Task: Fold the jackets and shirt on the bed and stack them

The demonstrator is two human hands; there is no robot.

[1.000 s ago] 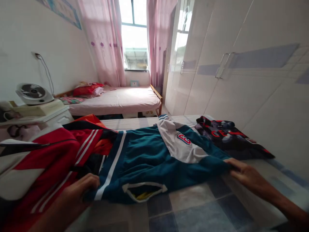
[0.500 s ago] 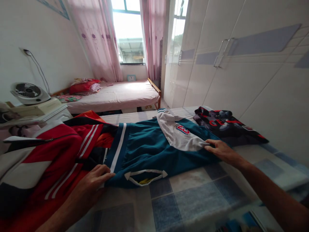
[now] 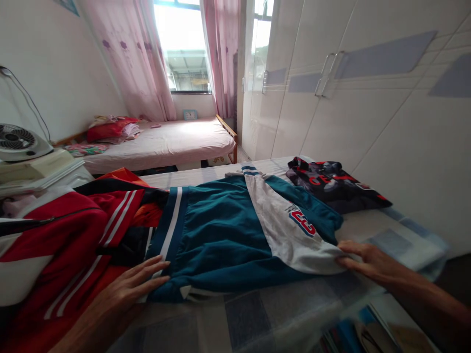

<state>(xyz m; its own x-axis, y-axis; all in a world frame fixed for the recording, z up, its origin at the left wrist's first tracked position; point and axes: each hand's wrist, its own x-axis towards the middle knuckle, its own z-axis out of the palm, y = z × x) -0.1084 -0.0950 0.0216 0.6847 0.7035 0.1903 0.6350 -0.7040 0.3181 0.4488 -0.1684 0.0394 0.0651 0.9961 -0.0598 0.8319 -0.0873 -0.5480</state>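
Note:
A teal jacket with a white-striped hem band lies spread over the table. Its pale grey sleeve, marked with a red and blue "3", is folded across the body. My right hand pinches this sleeve at its near shoulder end. On the left, my left hand rests on the hem band near its front corner, fingers stretched out flat. The jacket's white-edged pocket is mostly folded out of sight at the near side.
A red, white and black jacket lies left of the teal one. At the back right is a folded dark garment with red letters. A checked cloth covers the table. Books show below its near edge. A fan stands far left.
My right hand has drawn the grey sleeve toward me and to the right, turning the near side under. My left hand's fingers have straightened on the hem. The view has swung slightly right.

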